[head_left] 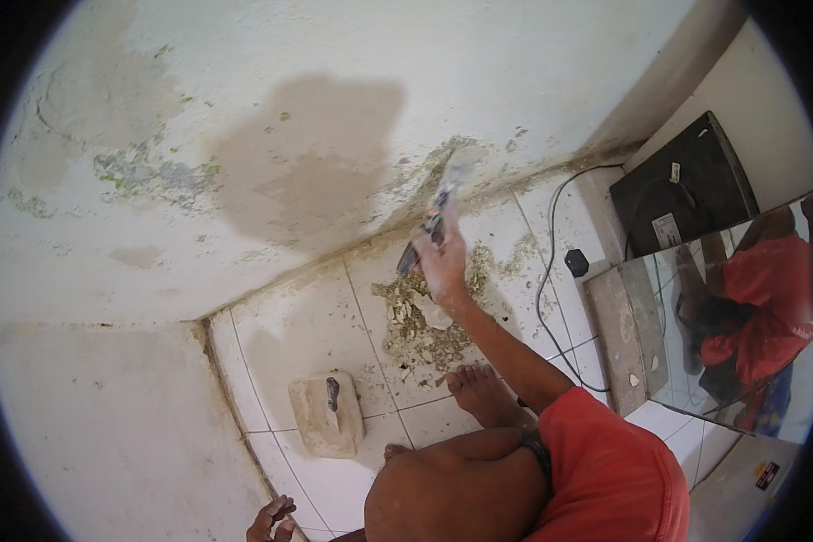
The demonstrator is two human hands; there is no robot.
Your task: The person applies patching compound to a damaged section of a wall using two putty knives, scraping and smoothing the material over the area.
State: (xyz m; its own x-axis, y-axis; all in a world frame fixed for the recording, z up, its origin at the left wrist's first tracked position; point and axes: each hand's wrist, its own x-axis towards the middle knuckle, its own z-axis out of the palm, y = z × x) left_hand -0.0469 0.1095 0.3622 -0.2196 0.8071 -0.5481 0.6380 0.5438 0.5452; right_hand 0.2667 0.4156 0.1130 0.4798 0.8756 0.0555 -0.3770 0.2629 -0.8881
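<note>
Black-handled scraper (pixel 436 217) is clamped in my right hand (pixel 443 264), just above frame centre, blade at the peeling wall (pixel 506 81). Flakes (pixel 417 327) are piled below. Left hand's (pixel 271 522) lower left, can't tell if it's closed.

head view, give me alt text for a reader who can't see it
A person's right hand holds a scraper at a stained, flaking white wall, above a heap of crumbled flakes on a tiled floor. The left hand shows partly at the lower edge.
</note>
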